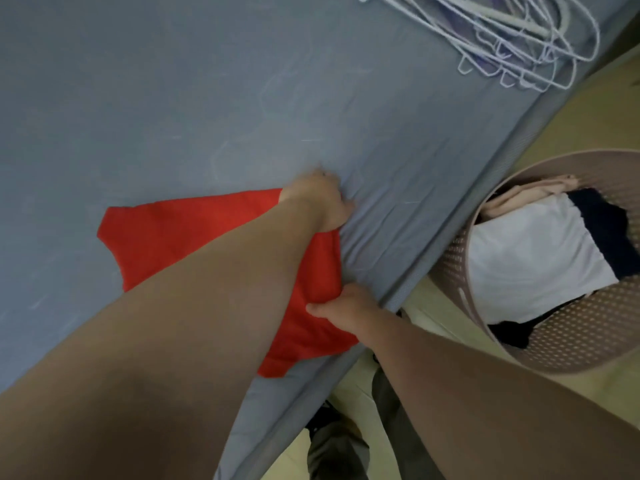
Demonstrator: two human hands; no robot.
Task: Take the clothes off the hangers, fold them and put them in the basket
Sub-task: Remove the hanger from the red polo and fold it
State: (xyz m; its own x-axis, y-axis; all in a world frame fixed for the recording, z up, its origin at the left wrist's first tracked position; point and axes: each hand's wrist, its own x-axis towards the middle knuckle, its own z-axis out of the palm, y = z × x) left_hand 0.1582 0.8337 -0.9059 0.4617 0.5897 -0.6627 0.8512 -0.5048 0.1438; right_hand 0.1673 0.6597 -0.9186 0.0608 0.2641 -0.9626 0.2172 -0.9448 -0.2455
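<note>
While the red garment (173, 233) lies spread on the bed (173, 98) close to its edge, with no hanger on it, folding is the step in hand. The left grip (320, 199) curls round the cloth's far side, and the right grip (341, 306) pinches the near side, thumb on top. On the floor just beside the bed stands the perforated basket (571, 327), holding folded white, dark and pale pieces. Bare wire hangers (535, 27) lie piled at the far corner. Next, I judge, both hands must carry the held edge evenly across the garment, keeping it flat, before any lift to the basket.
</note>
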